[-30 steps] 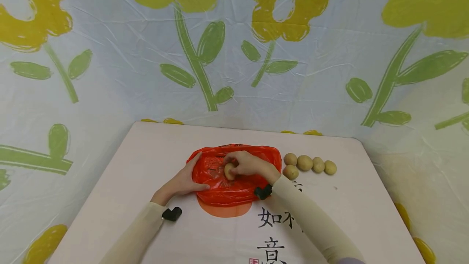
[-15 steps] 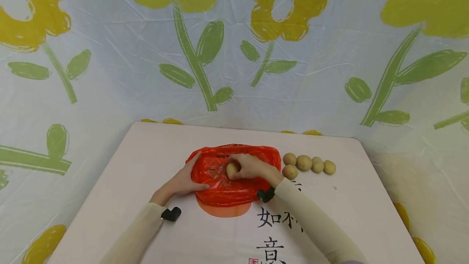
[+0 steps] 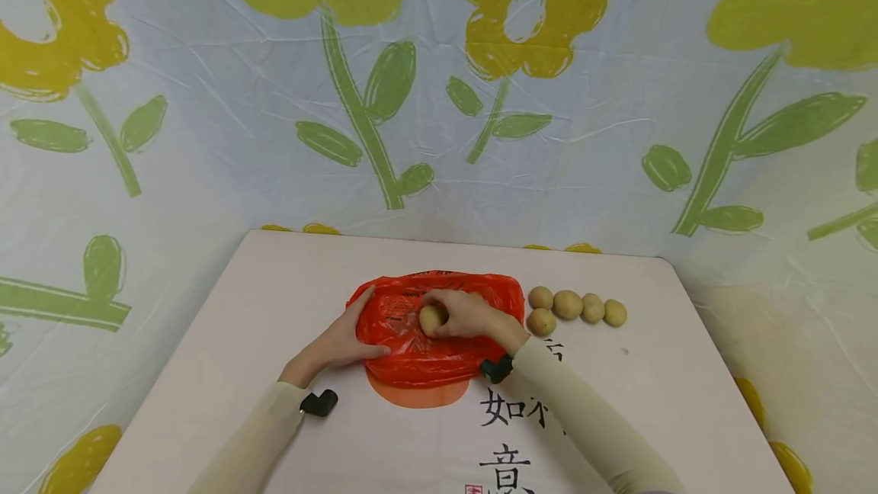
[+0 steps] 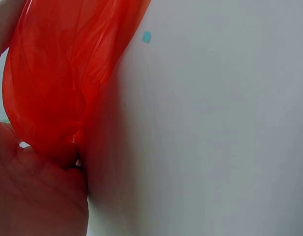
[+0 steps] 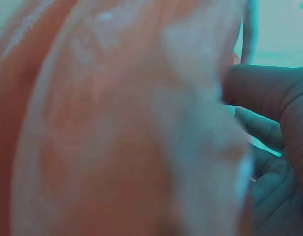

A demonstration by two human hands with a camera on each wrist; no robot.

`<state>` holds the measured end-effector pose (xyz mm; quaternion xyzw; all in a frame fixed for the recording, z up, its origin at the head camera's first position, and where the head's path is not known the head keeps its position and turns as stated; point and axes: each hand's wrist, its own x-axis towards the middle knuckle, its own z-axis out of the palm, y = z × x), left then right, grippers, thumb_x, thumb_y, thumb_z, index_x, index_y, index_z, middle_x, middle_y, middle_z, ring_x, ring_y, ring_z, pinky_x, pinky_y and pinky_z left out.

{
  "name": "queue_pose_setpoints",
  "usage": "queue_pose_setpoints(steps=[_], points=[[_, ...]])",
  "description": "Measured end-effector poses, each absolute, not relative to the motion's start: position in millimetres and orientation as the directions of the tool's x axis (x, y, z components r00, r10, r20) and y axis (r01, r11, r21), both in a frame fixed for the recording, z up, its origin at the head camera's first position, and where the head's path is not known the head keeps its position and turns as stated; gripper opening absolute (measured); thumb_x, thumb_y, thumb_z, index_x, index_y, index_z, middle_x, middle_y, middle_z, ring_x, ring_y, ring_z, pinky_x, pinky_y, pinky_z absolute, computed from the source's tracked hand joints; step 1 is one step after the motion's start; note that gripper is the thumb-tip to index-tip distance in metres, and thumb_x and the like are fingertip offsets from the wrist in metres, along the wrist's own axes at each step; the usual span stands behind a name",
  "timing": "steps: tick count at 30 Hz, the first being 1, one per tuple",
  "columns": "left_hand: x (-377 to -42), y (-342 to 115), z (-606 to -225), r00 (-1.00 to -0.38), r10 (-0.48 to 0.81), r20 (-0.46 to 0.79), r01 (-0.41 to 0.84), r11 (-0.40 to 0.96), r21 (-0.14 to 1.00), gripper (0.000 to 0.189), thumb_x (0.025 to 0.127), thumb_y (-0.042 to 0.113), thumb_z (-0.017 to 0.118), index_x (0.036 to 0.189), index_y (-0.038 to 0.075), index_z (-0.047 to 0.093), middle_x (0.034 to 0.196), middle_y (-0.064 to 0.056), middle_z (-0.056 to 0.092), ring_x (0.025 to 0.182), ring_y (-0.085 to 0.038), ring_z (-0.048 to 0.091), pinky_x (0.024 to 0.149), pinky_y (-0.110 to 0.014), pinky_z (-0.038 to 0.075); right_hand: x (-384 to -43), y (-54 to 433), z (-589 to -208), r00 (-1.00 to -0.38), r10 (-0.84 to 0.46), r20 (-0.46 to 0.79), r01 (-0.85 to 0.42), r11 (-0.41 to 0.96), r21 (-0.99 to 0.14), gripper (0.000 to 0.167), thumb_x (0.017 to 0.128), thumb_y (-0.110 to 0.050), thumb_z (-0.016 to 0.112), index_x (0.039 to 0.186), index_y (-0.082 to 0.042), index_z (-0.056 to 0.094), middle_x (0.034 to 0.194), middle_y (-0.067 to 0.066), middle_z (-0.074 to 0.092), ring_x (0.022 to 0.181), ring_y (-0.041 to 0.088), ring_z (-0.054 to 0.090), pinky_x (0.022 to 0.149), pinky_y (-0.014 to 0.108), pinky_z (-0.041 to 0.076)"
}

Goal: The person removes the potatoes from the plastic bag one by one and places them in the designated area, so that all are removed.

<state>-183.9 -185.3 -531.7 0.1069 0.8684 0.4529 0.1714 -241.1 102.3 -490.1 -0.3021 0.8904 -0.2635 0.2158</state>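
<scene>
A red plastic bag lies spread in a wide, shallow shape on the table, its rim raised. My right hand pinches a potato over the bag's middle. Part of another yellowish potato shows just behind that hand. Against the bag's left end rests my left hand, thumb and fingers spread along its side. The left wrist view shows red plastic between the thumb side and a finger. In the right wrist view, blurred plastic covers much of the picture, and the held potato cannot be made out.
Several potatoes sit in a small group on the table just right of the bag. The pale table carries black printed characters and an orange disc partly under the bag. A flowered cloth hangs behind and at the sides.
The right hand has shifted slightly over the bag, still holding the potato, which now shows more fully. Another potato has come into sight behind that hand. The left hand stays in place.
</scene>
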Motion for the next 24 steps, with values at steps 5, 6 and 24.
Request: queue_pose_setpoints(steps=[5,6,24], points=[[-183.9,-185.1,-532.6,-0.918,0.343,-0.199,0.029,0.557,0.830,0.122,0.078,0.042,0.087,0.167,0.020,0.006,0.170,-0.012,0.022,0.151,-0.040,0.033,0.114,-0.060,0.043,-243.0,100.9,-488.2,-0.710,-0.677,-0.196,-0.454,0.652,-0.607,0.049,0.092,-0.021,0.076,0.139,-0.017,0.060,0.128,0.002,0.063,0.103,0.019,0.058,0.093,0.040,0.056],[-183.9,-185.0,-532.7,-0.918,0.344,-0.197,0.029,0.554,0.832,0.122,0.078,0.042,0.087,0.167,0.020,0.006,0.170,-0.012,0.022,0.151,-0.040,0.033,0.114,-0.060,0.042,-243.5,100.7,-487.4,-0.706,-0.681,-0.193,-0.457,0.647,-0.611,0.048,0.093,-0.019,0.076,0.138,-0.017,0.060,0.128,0.002,0.063,0.103,0.020,0.058,0.093,0.040,0.056],[-183.1,-185.4,-532.0,-0.916,0.352,-0.194,0.037,0.554,0.832,0.121,0.080,0.043,0.085,0.167,0.018,0.005,0.171,-0.014,0.020,0.151,-0.041,0.032,0.113,-0.060,0.043,-252.7,98.7,-474.3,-0.648,-0.708,-0.280,-0.434,0.646,-0.628,0.048,0.092,-0.017,0.079,0.137,-0.014,0.064,0.121,-0.001,0.064,0.105,0.019,0.057,0.093,0.031,0.057]])
